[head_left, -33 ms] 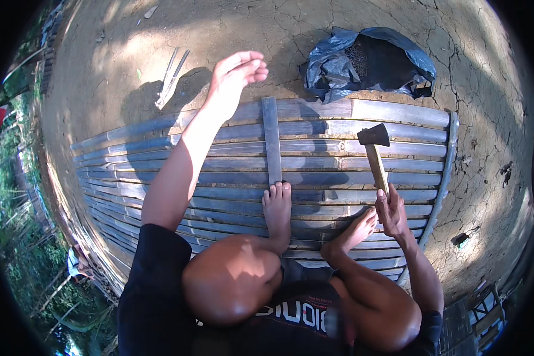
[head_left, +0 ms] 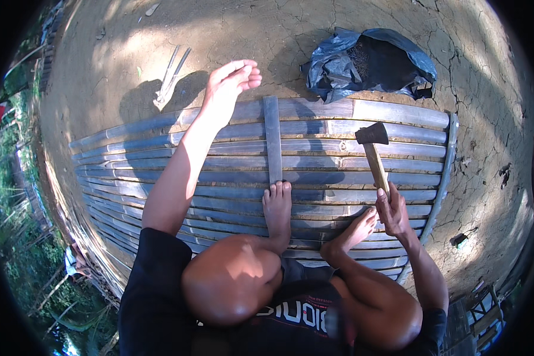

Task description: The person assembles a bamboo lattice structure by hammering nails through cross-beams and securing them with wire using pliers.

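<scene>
My right hand [head_left: 393, 212] grips the lower end of a hatchet's wooden handle. The hatchet [head_left: 374, 157] is held above the right part of a bamboo slat panel [head_left: 391, 110], its dark metal head pointing away from me. My left hand [head_left: 231, 83] is raised over the panel's far edge, thumb and fingers drawn together. Whatever they may hold is too small to make out. A flat bamboo strip [head_left: 272, 139] lies across the slats, its near end by the toes of my left foot [head_left: 276, 204]. My right foot [head_left: 359, 228] also rests on the slats.
Beyond the panel, an opened black plastic bag [head_left: 391, 59] holds a pile of small dark pieces, possibly nails. A long-handled plier-like tool [head_left: 171, 80] lies on the cracked dirt ground at far left. A bamboo pole [head_left: 448, 160] edges the panel's right end. Greenery fills the left rim.
My left hand has shifted slightly left and nearer to me, its fingers still together. The hatchet in my right hand is almost unmoved.
</scene>
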